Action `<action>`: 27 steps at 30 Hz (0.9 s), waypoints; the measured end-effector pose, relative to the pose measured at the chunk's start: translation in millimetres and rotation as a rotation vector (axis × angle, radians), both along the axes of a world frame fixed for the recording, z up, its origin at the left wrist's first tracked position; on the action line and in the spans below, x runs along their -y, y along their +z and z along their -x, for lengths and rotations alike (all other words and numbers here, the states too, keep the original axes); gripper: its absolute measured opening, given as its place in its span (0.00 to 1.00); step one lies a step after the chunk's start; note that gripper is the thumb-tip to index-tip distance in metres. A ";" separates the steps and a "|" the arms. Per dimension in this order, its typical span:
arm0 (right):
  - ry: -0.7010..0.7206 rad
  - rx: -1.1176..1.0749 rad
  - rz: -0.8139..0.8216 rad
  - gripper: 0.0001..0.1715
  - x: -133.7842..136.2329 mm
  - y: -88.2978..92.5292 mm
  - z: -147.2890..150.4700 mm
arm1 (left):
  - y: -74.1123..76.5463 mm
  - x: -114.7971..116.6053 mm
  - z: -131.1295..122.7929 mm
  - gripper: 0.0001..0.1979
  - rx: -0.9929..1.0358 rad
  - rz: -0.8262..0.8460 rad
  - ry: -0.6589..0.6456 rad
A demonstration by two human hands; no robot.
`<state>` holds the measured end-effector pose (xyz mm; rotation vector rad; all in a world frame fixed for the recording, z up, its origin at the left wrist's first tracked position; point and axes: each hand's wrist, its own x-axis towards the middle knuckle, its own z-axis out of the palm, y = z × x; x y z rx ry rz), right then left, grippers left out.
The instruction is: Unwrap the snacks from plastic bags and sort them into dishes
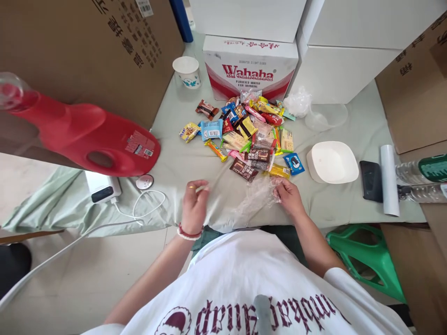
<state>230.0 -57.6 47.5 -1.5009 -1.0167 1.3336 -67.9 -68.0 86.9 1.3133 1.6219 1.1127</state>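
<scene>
My right hand (288, 195) pinches the edge of a crumpled clear plastic bag (253, 197), which lies across the front of the cloth. My left hand (194, 204) hovers to the left of the bag, loosely curled, its thumb and index finger slightly apart and nothing visible in them. Just beyond both hands spreads a heap of wrapped snacks. Among them are a brown cocoa packet (244, 170), a light blue packet (211, 129), a dark blue packet (294, 164) and a yellow packet (279, 171) close to my right fingers.
On the right stand a white square bowl (333, 163), a clear plastic cup (326, 116), a phone (371, 181) and a white roll (389, 180). A paper cup (187, 73) and Wahaha box (250, 70) are behind. A red jug (94, 135) and power bank (102, 187) occupy the left.
</scene>
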 end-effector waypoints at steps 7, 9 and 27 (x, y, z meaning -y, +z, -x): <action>-0.016 0.190 -0.065 0.22 2.4 10.4 0.9 | -7.5 3.8 -101.5 0.35 -0.489 -0.198 -0.431; -0.087 0.196 -0.084 0.22 8.5 7.8 -8.6 | -26.4 1.0 -97.8 0.21 -0.391 -0.125 -0.396; -0.094 0.275 -0.015 0.26 0.3 -8.9 1.0 | -8.4 4.1 -19.2 0.08 -0.412 -0.387 -0.097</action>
